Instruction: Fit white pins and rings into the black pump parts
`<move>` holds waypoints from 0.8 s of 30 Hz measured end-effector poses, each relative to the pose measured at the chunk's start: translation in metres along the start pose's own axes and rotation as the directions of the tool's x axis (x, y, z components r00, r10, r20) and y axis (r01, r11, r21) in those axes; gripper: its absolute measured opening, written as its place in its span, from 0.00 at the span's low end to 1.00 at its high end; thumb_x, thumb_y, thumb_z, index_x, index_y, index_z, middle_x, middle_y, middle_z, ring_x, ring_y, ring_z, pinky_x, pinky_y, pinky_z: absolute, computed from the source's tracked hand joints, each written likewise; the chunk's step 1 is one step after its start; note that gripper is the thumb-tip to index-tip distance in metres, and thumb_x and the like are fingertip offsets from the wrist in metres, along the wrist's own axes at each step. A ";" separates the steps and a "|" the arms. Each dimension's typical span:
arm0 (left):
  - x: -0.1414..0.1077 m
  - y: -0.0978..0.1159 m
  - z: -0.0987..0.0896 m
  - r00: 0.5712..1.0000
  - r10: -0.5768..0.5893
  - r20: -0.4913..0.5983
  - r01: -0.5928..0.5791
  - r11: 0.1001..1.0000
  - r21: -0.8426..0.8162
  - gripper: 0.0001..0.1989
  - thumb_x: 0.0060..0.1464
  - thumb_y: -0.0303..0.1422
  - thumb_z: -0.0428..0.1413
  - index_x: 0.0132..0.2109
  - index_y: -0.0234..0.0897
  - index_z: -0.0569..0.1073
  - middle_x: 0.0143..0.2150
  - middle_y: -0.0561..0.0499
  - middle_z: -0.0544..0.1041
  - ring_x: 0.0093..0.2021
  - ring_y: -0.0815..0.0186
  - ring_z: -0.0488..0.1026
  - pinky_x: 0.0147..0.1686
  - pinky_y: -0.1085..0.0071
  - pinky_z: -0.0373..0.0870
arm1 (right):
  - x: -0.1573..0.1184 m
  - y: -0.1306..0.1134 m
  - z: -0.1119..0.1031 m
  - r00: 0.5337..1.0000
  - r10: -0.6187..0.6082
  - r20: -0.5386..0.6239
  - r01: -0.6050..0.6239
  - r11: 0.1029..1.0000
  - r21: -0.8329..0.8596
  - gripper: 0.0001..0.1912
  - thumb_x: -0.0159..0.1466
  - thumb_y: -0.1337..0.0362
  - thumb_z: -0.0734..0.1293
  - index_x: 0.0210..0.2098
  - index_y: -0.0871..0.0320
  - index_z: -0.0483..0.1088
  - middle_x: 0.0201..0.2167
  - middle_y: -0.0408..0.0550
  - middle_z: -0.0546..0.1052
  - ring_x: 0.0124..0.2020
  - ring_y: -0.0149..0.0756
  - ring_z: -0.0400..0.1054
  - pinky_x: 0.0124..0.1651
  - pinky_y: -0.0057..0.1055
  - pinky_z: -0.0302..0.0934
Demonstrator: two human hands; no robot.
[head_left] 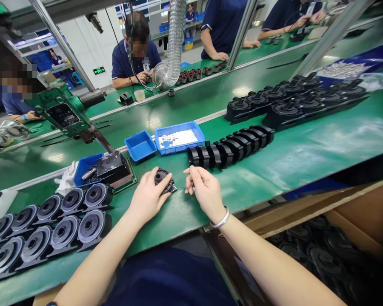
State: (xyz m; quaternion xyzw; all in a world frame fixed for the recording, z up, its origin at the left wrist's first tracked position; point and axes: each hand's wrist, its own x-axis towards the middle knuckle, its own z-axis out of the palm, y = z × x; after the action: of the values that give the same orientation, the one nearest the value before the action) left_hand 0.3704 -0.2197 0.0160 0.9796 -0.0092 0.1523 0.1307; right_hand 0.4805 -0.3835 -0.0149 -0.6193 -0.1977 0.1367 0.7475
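My left hand (147, 193) is closed around a round black plastic part (166, 180) on the green bench, its thumb and fingers over the rim. A small flat edge shows beneath that part. To the right of it, my right hand (204, 189) hovers with thumb and forefinger pinched together; whatever is between them is too small or hidden to make out. Just beyond the right hand lies a row of curved black housings (231, 147). Behind both hands sits a blue tray (200, 132) of small white pieces, beside a second blue tray (140, 145).
A green press (67, 112) stands at left over a black block (114, 165). Rows of black round parts (64, 233) fill the near left; more black assemblies (287, 104) stand at back right. A cardboard box (367, 212) is below the bench edge. Co-workers sit opposite.
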 end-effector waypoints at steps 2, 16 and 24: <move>0.000 0.000 0.006 0.999 0.014 0.038 -0.015 0.999 0.037 0.26 0.60 0.38 0.54 0.65 0.45 0.65 0.66 0.36 0.58 0.63 0.45 0.59 0.59 0.44 0.62 | 0.000 0.000 0.000 1.000 0.001 0.006 -0.001 1.000 -0.003 0.21 0.70 0.46 0.60 0.35 0.58 0.69 0.20 0.40 0.67 0.18 0.27 0.61 0.23 0.25 0.61; -0.007 -0.025 -0.006 0.765 -0.629 0.139 0.580 0.579 -0.573 0.26 0.64 0.48 0.45 0.62 0.41 0.65 0.59 0.43 0.72 0.54 0.55 0.73 0.46 0.60 0.75 | 0.060 -0.056 -0.032 0.926 -0.250 0.284 0.363 0.800 -0.478 0.11 0.71 0.59 0.61 0.37 0.58 0.70 0.29 0.45 0.72 0.29 0.33 0.68 0.35 0.28 0.62; -0.017 -0.026 0.002 0.726 -0.686 0.049 0.654 0.710 0.261 0.20 0.66 0.30 0.41 0.61 0.30 0.65 0.51 0.36 0.77 0.44 0.56 0.79 0.40 0.63 0.74 | 0.204 -0.055 -0.015 0.834 0.290 0.469 0.479 0.040 -0.877 0.08 0.67 0.68 0.65 0.38 0.65 0.77 0.41 0.57 0.78 0.47 0.43 0.72 0.51 0.32 0.63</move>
State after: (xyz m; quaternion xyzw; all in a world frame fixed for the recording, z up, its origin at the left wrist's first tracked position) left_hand 0.3560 -0.1954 0.0026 0.9322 0.3555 0.0239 0.0641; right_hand 0.6657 -0.3154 0.0621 -0.8748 -0.4781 0.0744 0.0245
